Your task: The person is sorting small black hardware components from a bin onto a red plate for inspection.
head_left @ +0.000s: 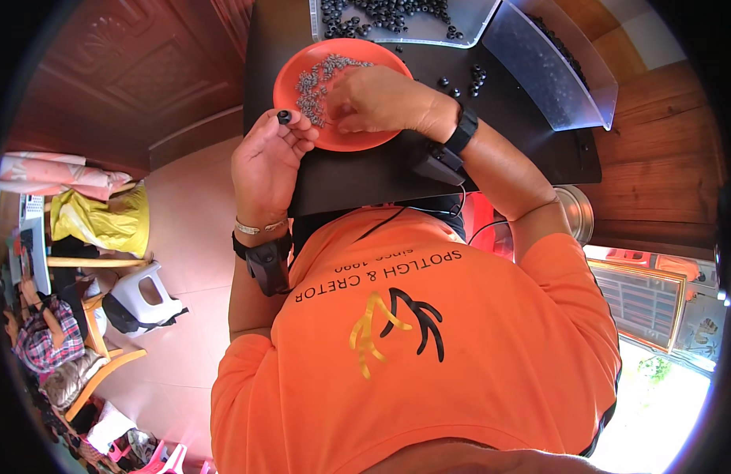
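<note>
Between the thumb and fingers of my left hand (269, 162) is a small black round part (284, 117), held upright at the near left rim of a red plate (365, 141). Many small grey metal pieces (311, 88) lie scattered on the plate, mostly on its left half. My right hand (385, 99) reaches over the plate from the right, its fingers bent down and drawn together among the grey pieces. The back of that hand hides its fingertips, so what they pinch, if anything, cannot be seen.
Behind the plate, a clear plastic bin (397, 35) holds many black round parts. Another translucent bin (547, 75) stands at the right. Several loose black parts (477, 79) lie on the dark table (334, 189). A white stool (148, 299) is on the floor at left.
</note>
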### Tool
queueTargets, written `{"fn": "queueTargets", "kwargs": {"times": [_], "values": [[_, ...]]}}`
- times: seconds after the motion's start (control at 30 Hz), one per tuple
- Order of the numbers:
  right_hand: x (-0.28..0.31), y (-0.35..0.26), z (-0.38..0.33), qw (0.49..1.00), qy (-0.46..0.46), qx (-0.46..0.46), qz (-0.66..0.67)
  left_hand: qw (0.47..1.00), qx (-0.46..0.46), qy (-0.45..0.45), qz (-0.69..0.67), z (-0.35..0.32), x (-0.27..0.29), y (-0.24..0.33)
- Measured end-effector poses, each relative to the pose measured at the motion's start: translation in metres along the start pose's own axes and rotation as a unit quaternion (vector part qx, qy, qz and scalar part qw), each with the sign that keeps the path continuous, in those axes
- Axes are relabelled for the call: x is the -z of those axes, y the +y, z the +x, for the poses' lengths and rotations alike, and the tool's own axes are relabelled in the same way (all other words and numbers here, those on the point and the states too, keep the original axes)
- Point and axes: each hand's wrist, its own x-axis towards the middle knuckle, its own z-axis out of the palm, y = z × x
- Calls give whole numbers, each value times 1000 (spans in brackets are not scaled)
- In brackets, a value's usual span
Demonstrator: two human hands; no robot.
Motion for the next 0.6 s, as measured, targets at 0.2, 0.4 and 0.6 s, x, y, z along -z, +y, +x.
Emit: {"fn": "queueTargets", "kwargs": {"times": [0.2,0.4,0.6], "values": [[-14,-1,-1,994,35,-7,-100,1000,6,-5,2,1,-5,-1],[10,0,-10,963,131,-41,233,1000,14,-22,3,6,-15,-4],[8,-15,-17,852,186,26,488,998,32,-50,-6,14,-32,-13]]}}
